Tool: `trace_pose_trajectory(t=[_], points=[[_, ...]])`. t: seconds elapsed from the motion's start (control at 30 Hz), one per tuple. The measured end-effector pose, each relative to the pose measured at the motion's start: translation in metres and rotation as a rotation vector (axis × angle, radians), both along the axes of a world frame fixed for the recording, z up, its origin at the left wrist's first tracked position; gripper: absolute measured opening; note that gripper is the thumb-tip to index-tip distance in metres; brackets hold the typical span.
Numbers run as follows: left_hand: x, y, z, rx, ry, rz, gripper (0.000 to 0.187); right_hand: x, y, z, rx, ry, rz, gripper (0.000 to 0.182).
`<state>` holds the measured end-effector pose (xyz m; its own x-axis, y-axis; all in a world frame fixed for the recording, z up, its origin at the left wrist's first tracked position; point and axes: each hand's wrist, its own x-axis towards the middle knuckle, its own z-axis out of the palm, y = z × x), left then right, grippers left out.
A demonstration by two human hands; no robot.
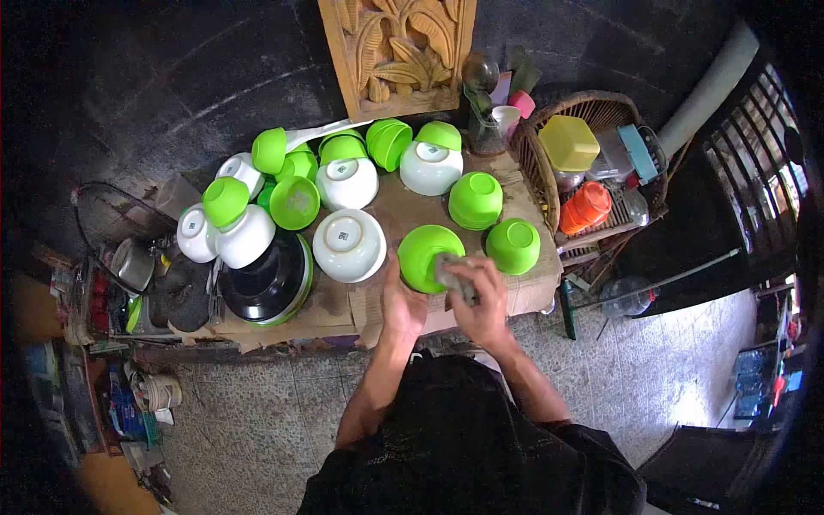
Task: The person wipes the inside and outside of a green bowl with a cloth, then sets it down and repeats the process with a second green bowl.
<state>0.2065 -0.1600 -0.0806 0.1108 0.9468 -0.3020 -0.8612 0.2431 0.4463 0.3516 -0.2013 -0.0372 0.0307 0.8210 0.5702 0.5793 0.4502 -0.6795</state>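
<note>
A green bowl [419,256] is tilted toward me above the front of the cardboard-covered table. My left hand [403,307] grips it at its lower left side. My right hand [482,302] is closed on a greyish cloth [445,273], pressed against the bowl's inside at the right. Just left of the bowl, a white bowl [349,246] rests upside down. To its right stand overturned green bowls, one nearer [513,246] and a stack [475,200] farther back.
Overturned white bowls [347,182] and green bowls [226,202] crowd the back and left. A black round lid or tray [268,279] lies at front left. At right, a wicker basket [549,176] holds plastic containers. A carved wooden panel [399,51] stands behind.
</note>
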Motion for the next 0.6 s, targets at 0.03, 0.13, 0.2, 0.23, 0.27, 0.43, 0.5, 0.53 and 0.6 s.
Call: trace_pose_trajectory(t=[0.03,0.13,0.2,0.23,0.27,0.43,0.5,0.53,0.6], points=[[0.002,-0.003,0.008,0.013,-0.002,-0.028,0.043,0.002,0.003,0.001,0.0,-0.001,0.001,0.042],[0.01,-0.009,0.033,0.054,0.157,0.043,0.036,0.005,0.015,0.011,0.012,0.167,-0.097,0.037],[0.011,-0.008,0.02,0.164,0.37,0.068,0.031,0.007,0.017,0.019,-0.018,0.141,-0.117,0.037],[0.012,-0.007,0.011,0.276,0.581,0.095,0.029,0.009,0.018,0.022,-0.047,0.113,-0.134,0.036],[0.011,-0.007,0.004,0.276,0.582,0.096,0.029,0.009,0.018,0.024,-0.058,0.032,-0.146,0.037],[0.016,-0.01,0.008,0.337,0.666,0.108,0.027,0.007,0.009,0.028,0.05,-0.142,-0.05,0.042],[0.016,-0.008,0.003,0.296,0.548,0.111,0.024,0.005,0.005,0.028,0.089,-0.287,0.024,0.046],[0.017,-0.007,0.002,0.258,0.429,0.11,0.024,0.005,0.004,0.02,0.109,-0.328,0.021,0.046],[0.019,-0.008,0.012,0.097,0.295,0.125,0.026,0.003,0.001,0.012,0.135,-0.347,0.083,0.044]])
